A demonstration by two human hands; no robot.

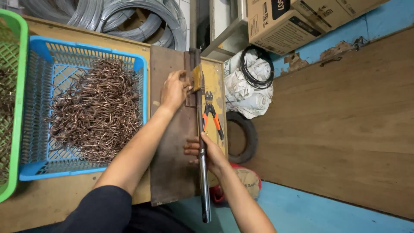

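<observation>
**Lever gripped, small piece held at the jig**

The right hand was wrapped around the long steel lever at lower centre of the frame, fingers closed tight on the bar. The left hand sat higher, just above centre, fingers pinched narrow at the jig; whatever it held there was too small to make out. Both rested over the dark plate bolted to the table.

To the left, the blue basket held a heap of bent copper-coloured hooks, with a green basket at the far left edge. Orange-handled cutters lay just right of the lever, and wire coils filled the upper left.

To do it well, I judged: the left fingers should stay clear of the hinge line, the piece seated firmly against the jig, and the lever swung in one smooth, even stroke rather than jerked, so that each bend comes out alike.
</observation>
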